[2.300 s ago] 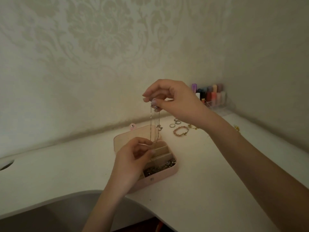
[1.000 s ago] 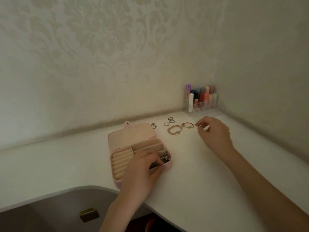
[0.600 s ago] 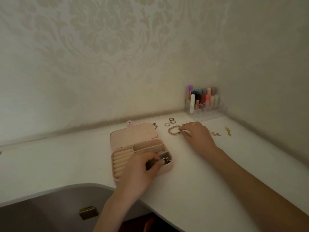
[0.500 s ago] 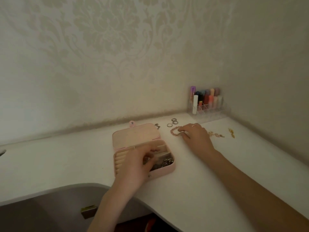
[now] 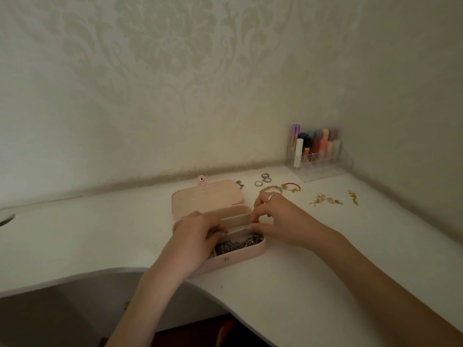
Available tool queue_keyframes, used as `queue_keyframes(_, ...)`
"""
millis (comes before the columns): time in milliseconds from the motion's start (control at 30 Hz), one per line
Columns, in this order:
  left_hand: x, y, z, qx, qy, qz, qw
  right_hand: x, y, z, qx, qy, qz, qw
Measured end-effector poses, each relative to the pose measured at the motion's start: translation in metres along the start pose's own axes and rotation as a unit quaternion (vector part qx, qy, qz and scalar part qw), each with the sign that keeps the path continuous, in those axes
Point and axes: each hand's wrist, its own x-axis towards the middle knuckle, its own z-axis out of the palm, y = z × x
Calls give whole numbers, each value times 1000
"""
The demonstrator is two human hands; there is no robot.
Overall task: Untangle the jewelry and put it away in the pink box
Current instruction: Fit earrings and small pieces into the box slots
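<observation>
The pink box (image 5: pixel 238 256) lies open on the white desk, its lid (image 5: pixel 208 196) flat behind it. A heap of silver chains (image 5: pixel 238 244) fills the front compartment. My left hand (image 5: pixel 198 234) covers the box's left half, its fingers curled down inside; what they touch is hidden. At the right end of the box, my right hand (image 5: pixel 278 219), with a ring on one finger, has its fingertips bunched at the divider. Anything between those fingertips is too small to see.
Loose jewelry lies behind and to the right of the box: silver rings (image 5: pixel 263 180), a pink bead bracelet (image 5: pixel 271 188), a red bracelet (image 5: pixel 292 186), gold earrings (image 5: pixel 325 200), and a gold piece (image 5: pixel 353 196). A clear lipstick organizer (image 5: pixel 318 154) fills the wall corner.
The hanging necklace went down into the box. My right hand reached to the bracelets, then came back to the box's right end. My left hand stayed in the box.
</observation>
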Motion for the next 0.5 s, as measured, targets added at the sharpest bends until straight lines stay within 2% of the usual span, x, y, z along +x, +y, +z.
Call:
queue_keyframes(200, -3, 3, 3, -5, 41, 6, 999, 1, -10, 2, 5, 9, 33, 999)
queue_keyframes(500, -7, 8, 4, -36, 57, 1, 998, -1, -16, -7, 1, -53, 46, 998)
